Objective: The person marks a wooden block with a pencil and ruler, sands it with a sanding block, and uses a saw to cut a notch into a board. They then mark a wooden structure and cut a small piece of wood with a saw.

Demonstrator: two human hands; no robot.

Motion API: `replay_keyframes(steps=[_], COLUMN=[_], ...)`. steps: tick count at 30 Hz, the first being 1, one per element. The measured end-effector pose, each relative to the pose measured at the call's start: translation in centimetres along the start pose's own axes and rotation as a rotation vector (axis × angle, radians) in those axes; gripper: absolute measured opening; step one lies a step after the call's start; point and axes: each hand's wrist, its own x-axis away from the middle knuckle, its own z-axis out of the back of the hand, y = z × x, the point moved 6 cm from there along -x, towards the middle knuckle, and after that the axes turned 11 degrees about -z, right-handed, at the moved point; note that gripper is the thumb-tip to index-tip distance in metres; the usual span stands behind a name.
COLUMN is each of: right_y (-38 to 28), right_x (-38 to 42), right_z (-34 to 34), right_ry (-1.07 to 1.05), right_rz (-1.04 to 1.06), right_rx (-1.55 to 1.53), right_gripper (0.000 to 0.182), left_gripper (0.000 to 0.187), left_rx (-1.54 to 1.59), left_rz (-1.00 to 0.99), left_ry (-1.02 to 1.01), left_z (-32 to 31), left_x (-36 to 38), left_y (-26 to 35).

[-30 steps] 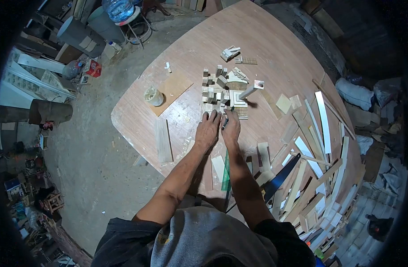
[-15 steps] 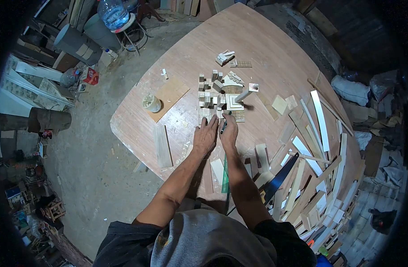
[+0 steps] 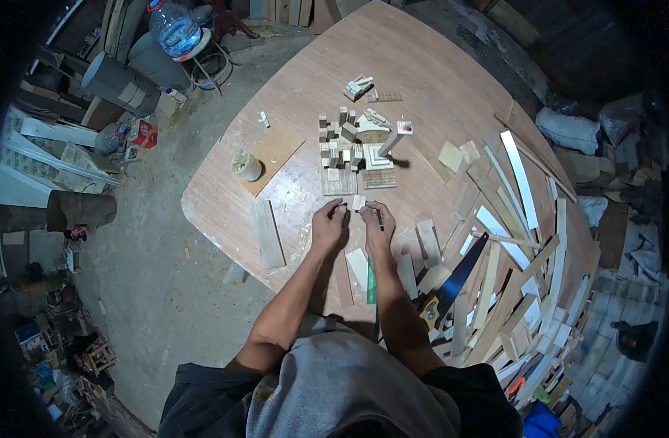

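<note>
A small pale wooden block (image 3: 359, 202) is at the fingertips of my right hand (image 3: 378, 225), which is closed. A dark pencil or pen (image 3: 380, 220) is tucked between that hand's fingers. My left hand (image 3: 329, 228) is closed in a pinch just left of the block; what it grips is too small to make out. Just beyond both hands stands a wooden miniature model (image 3: 339, 182) with small upright blocks, slatted bases and a stepped plinth. A tall square column (image 3: 394, 139) leans out from the plinth.
On the wooden table (image 3: 291, 95), a jar (image 3: 246, 166) stands on a brown board (image 3: 282, 150) to the left. A handsaw (image 3: 455, 281) and many wood strips (image 3: 521, 179) crowd the right side. A green ruler (image 3: 371, 281) lies near my body.
Both hands have drawn back from the model toward me and moved apart. The small block now shows at my right fingertips, and the pencil has shifted back between the fingers.
</note>
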Motion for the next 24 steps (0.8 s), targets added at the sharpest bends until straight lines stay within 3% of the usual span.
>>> replay_keyframes(steps=[2, 8, 10, 11, 12, 14, 16, 18, 21, 24], right_y=[-0.6, -1.4, -3.8, -3.4, -2.4, -0.2, 0.0, -1.0, -2.3, 0.0], right_x=[2.9, 9.5, 12.1, 12.8, 13.1, 12.8, 13.2, 13.6, 16.1, 19.5], right_z=[0.1, -0.1, 0.0, -0.2, 0.4, 0.4, 0.1, -0.6, -0.8, -0.8], right_ry=[-0.017, -0.109, 0.049, 0.056, 0.066, 0.064, 0.046, 0.122, 0.235, 0.372], right_rz=[-0.021, -0.099, 0.383, 0.43, 0.423, 0.326, 0.241, 0.326, 0.308, 0.263], right_rx=[-0.072, -0.126, 0.491, 0.668, 0.656, 1.066, 1.089, 1.094, 1.076, 0.997], right_gripper=[0.017, 0.02, 0.023, 0.032, 0.032, 0.043, 0.047, 0.048, 0.056, 0.053], left_gripper=[0.032, 0.02, 0.02, 0.021, 0.021, 0.02, 0.023, 0.03, 0.034, 0.035], left_rx=[0.225, 0.331, 0.317, 0.321, 0.308, 0.216, 0.161, 0.095, 0.119, 0.047], left_rz=[0.145, 0.25, 0.239, 0.243, 0.245, 0.325, 0.266, 0.246, 0.275, 0.274], left_ry=[-0.063, -0.213, -0.168, -0.125, -0.136, -0.089, -0.066, -0.098, -0.08, -0.083], left_z=[-0.3, 1.0, 3.1, 4.2, 5.3, 8.9, 12.7, 16.5, 21.4, 26.8], left_x=[1.5, 4.3, 5.4, 6.2, 7.1, 8.4, 9.6, 10.1, 11.0, 11.7], left_y=[2.6, 1.1, 1.0, 0.8, 0.6, -0.3, -1.3, -2.7, -2.7, -4.1])
